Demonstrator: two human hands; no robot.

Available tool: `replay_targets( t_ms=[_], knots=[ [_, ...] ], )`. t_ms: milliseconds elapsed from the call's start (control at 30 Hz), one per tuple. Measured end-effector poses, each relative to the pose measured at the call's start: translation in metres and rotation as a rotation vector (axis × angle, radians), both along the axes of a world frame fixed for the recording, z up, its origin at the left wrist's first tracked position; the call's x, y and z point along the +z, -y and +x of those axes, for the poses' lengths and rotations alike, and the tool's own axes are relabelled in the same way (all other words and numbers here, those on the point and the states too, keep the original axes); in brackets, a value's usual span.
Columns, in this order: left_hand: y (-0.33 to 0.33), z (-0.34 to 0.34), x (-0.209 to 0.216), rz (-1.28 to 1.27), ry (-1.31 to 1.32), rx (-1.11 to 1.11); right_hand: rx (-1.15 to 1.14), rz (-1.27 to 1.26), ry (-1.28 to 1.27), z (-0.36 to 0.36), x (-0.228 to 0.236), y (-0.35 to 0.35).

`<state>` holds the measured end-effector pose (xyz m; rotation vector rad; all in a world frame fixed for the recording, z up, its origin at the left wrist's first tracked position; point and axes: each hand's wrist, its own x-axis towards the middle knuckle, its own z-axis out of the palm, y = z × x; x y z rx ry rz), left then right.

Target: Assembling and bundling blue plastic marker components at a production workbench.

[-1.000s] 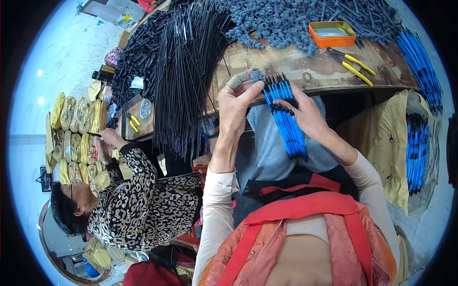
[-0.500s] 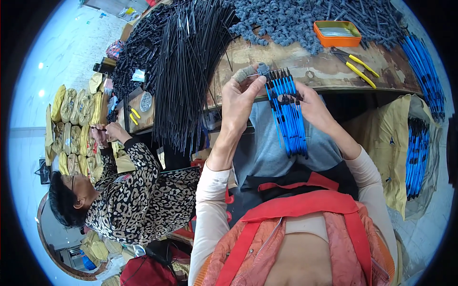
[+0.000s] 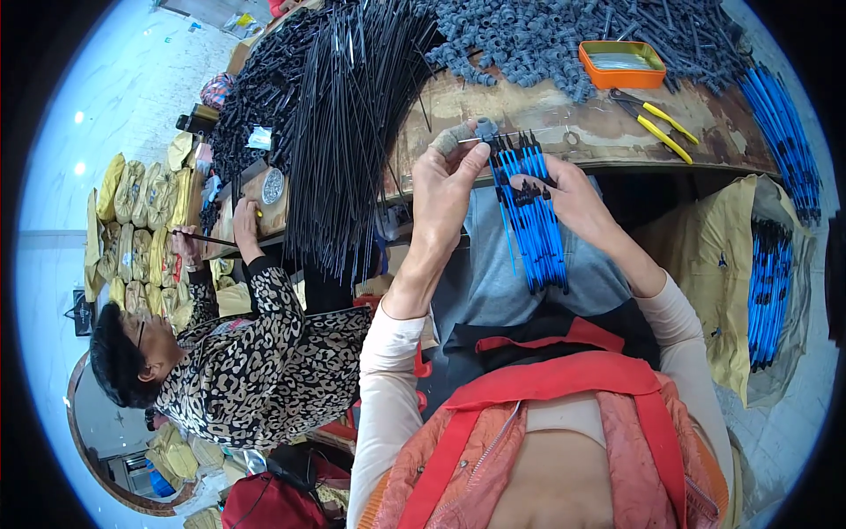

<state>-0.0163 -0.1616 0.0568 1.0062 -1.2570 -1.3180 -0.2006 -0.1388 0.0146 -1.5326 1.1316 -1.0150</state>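
Above my lap, my left hand (image 3: 438, 189) pinches a grey plastic fitting (image 3: 486, 130) at the top of a bundle, along with a thin pale wire or needle. Cloth or tape wraps one of its fingers. My right hand (image 3: 568, 196) is closed around the bundle of thin blue rods (image 3: 539, 242) with black ends and black middle pieces. Their pointed black tips stand in a row beside the left thumb, and the thin wire seems to run past them. Exactly how the wire meets the tips is too small to tell.
Long black rods (image 3: 344, 150) lie left on the wooden table (image 3: 731, 141); grey fittings (image 3: 520, 44) heap behind. An orange tin (image 3: 622, 78) and yellow-handled pliers (image 3: 661, 128) lie right. A sack (image 3: 736, 264) holds more blue rods. A co-worker (image 3: 247, 344) works at left.
My hands stay almost in place on the bundle. The co-worker's hands have parted: one moved to the pliers at the table edge, the other holds a dark rod.
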Motion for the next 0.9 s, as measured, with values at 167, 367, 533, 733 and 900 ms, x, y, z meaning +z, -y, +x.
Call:
replay_targets(
  t_ms=[167,367,533,733,900],
  knots=[
    [0.003,0.007,-0.009,-0.030,0.013,-0.031,0.046,-0.006,0.006,-0.003,-0.003,0.001],
    [0.008,0.012,-0.012,0.008,-0.142,-0.187,0.146,-0.003,0.117,-0.007,-0.001,0.002],
    [0.006,0.018,-0.010,0.006,-0.187,-0.347,0.417,0.125,0.303,-0.020,0.003,0.006],
    [0.004,0.026,-0.019,-0.007,-0.276,-0.431,0.364,0.089,0.302,-0.007,-0.001,-0.008],
    [-0.004,0.037,-0.017,0.028,-0.319,-0.518,0.395,0.154,0.280,-0.004,-0.002,-0.018]
  ],
)
